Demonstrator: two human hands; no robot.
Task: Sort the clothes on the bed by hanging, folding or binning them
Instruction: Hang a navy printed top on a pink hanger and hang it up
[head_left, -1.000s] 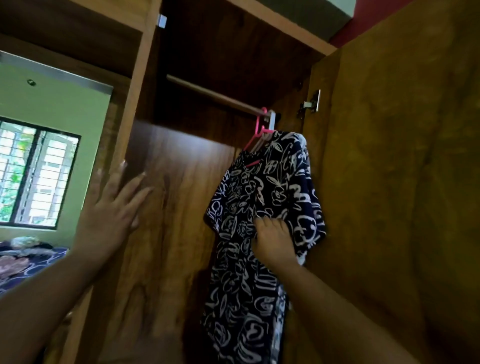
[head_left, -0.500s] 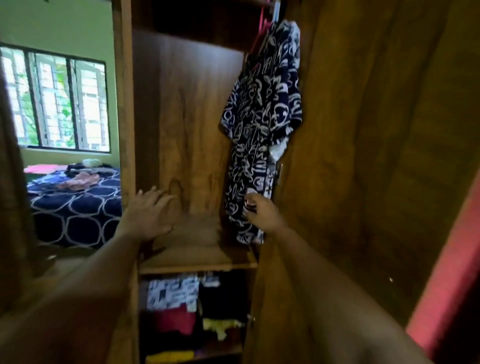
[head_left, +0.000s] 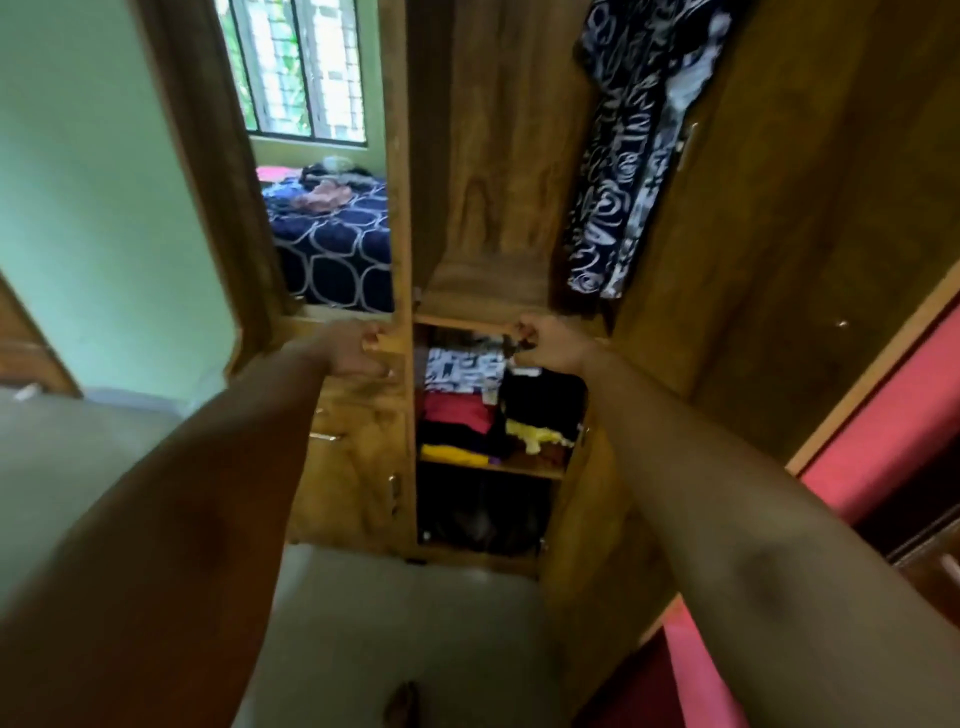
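A navy dress with white swirls (head_left: 623, 156) hangs inside the open wooden wardrobe (head_left: 498, 171), against its right side; the hanger is out of frame. My right hand (head_left: 545, 340) is below the dress hem, fingers curled, apart from the cloth and holding nothing. My left hand (head_left: 358, 348) is level with it in front of the wardrobe's left post (head_left: 397, 156), fingers curled and holding nothing. Loose clothes (head_left: 327, 189) lie on the bed (head_left: 337, 244) seen past the post.
Folded clothes (head_left: 467, 410) are stacked on the shelf below the hanging space, with a dark compartment (head_left: 483, 509) under it. The wardrobe door (head_left: 779, 234) stands open at the right. A window (head_left: 301, 67) is behind the bed. Grey floor (head_left: 405, 634) lies below.
My right hand has let go of the dress and dropped below its hem. My left hand has come off the wardrobe's inner wall and curled. My view has tilted down.
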